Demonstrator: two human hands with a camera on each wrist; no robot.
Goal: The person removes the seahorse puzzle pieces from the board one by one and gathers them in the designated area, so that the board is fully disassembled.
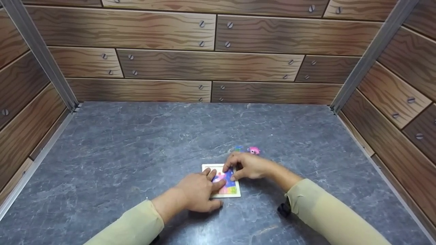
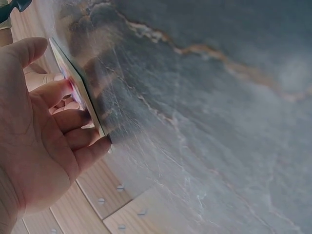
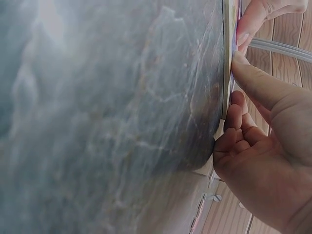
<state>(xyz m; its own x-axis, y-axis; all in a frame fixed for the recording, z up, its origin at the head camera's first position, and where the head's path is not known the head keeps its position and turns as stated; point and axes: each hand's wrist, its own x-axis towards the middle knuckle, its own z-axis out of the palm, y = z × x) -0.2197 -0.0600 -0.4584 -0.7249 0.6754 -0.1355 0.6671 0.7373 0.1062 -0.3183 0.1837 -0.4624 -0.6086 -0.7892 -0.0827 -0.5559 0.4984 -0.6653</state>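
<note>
A small jigsaw puzzle in a white-edged frame lies on the table, its picture pink, blue, yellow and green. My left hand reaches over its left side, fingers extended and pressing on the picture, thumb on the table by the lower edge. At the upper right, my right hand bends its thumb and forefinger about a blue puzzle piece in the frame, partly hidden by the fingers. In the right wrist view, the right thumb presses the puzzle's face while the other fingers curl at the frame's edge.
Just beyond the right hand lie a loose pink puzzle piece and a blue-green one. The grey marbled table is enclosed by wood-patterned walls with metal corner posts.
</note>
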